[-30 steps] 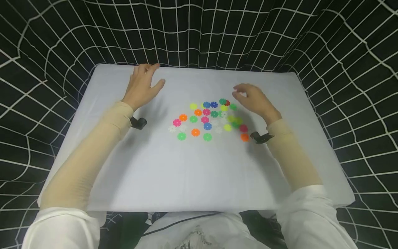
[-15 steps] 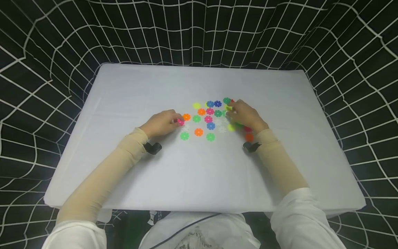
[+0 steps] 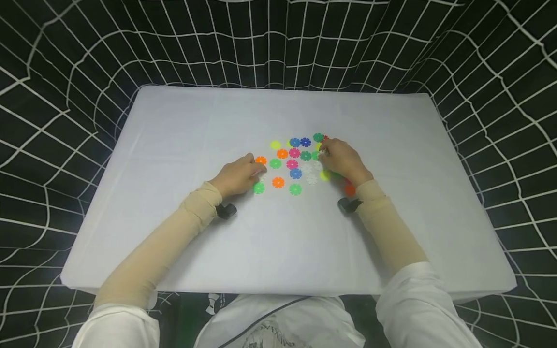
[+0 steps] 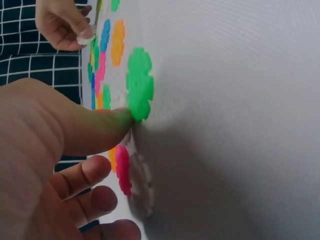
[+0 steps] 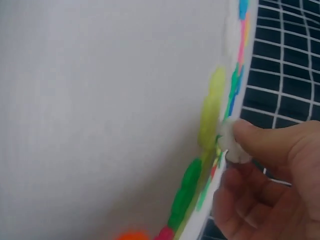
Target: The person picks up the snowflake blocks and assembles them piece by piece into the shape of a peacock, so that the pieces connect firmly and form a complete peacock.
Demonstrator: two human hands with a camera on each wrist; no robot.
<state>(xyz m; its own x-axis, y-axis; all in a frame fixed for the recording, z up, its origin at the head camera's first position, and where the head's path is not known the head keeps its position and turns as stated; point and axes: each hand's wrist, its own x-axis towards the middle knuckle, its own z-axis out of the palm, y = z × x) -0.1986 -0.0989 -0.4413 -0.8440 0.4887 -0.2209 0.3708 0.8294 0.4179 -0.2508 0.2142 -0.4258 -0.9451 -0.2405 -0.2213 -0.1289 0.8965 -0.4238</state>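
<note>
Sitting pinched in the right hand (image 3: 344, 158); a white disc (image 5: 235, 151).

Flower discs (image 4: 140, 84): smooth plastic; table cover (image 3: 278, 241): matt, fine-woven cloth.

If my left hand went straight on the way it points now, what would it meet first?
Your left hand would probably meet the green disc straight ahead, with a pink disc beyond it; how high the hand sits is hard to judge.

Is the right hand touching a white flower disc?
Touching: in the right wrist view, the right hand pinches the white flower disc, thumb pressed on it.
</note>
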